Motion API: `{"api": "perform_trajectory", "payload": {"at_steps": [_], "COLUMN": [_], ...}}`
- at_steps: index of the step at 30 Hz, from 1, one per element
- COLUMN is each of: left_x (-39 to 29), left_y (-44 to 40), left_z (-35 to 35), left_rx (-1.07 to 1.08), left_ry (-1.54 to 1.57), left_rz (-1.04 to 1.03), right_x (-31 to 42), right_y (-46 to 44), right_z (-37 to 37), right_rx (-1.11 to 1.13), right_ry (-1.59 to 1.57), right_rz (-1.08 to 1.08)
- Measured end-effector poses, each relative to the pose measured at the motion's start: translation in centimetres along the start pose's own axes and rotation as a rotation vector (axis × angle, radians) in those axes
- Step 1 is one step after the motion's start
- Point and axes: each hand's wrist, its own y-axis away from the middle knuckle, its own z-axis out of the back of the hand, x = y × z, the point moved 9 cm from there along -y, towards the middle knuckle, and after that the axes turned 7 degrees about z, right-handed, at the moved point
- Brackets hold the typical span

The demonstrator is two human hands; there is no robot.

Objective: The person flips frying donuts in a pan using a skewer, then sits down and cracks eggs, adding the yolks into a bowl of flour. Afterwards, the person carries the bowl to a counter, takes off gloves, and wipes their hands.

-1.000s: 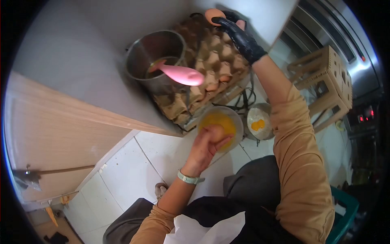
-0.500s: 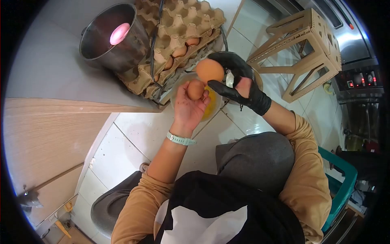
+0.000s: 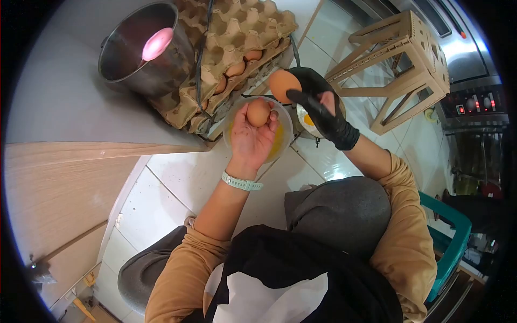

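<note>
My bare left hand (image 3: 252, 137) is palm up, with its fingers curled round a brown egg (image 3: 258, 113). Beneath it stands a translucent bowl (image 3: 287, 144) with yellow liquid egg inside. A black glove covers my right hand (image 3: 322, 105), which grips another brown egg (image 3: 284, 86) between thumb and fingers, up and to the right of the first. A pinkish patch shows within the glove. Partly hidden behind the right hand, a round container (image 3: 342, 114) has a yolk-yellow spot and white in it.
Stacked cardboard egg trays (image 3: 237, 32) with several brown eggs sit at the back. Beside them is a metal pot (image 3: 156, 70) with a pink, glowing-looking oval at its mouth. A beige stool (image 3: 398, 70) stands at right, a green chair (image 3: 452, 242) lower right.
My right hand has moved slightly right with its egg, apart from the egg in my left hand. More of the yolk-yellow spot behind it now shows.
</note>
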Motion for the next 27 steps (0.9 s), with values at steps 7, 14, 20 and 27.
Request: {"api": "perform_trajectory", "payload": {"at_steps": [7, 14, 20, 27], "left_x": [-0.8, -3.9, -4.0, -3.6], "left_y": [0.7, 2.2, 1.6, 1.5], "left_z": [0.5, -4.0, -3.0, -2.7], "left_rx": [-0.185, -0.176, -0.218, -0.257], "left_ry": [-0.121, -0.791, -0.978, -1.142], "left_rz": [-0.038, -0.269, -0.199, -0.237], "right_x": [-2.7, -5.1, -3.3, -2.4], "right_y": [0.1, 0.6, 0.4, -0.4], "right_z": [-1.3, -0.2, -0.3, 0.6], "right_rx": [0.111, 0.075, 0.276, 0.335], "right_ry": [0.050, -0.462, 0.078, 0.633], "right_rz": [-0.071, -0.451, -0.273, -0.145]}}
